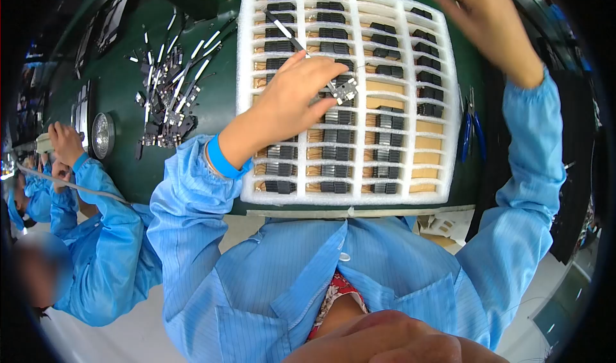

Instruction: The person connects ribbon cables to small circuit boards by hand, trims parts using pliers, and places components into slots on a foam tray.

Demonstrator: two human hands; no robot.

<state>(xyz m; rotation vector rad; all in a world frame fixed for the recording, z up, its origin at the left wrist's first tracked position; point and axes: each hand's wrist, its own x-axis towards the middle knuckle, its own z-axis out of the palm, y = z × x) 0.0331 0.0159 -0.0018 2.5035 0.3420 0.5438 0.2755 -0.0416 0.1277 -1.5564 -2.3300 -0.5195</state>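
Your left hand (292,93) pinches a small circuit board with a strip (344,91) between thumb and fingers — it is above the white foam tray (350,199). Your right hand (491,29) is raised beside the tray's far right corner — its fingers are spread loosely.

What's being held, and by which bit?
The left hand holds a thin strip with a small circuit board, around the board end. The right hand is cut off; no hold shows.

green table (218,114) | foam tray (246,74) | heaped circuit parts (168,100) | blue-handled pliers (471,111) | round silvery item (102,135)
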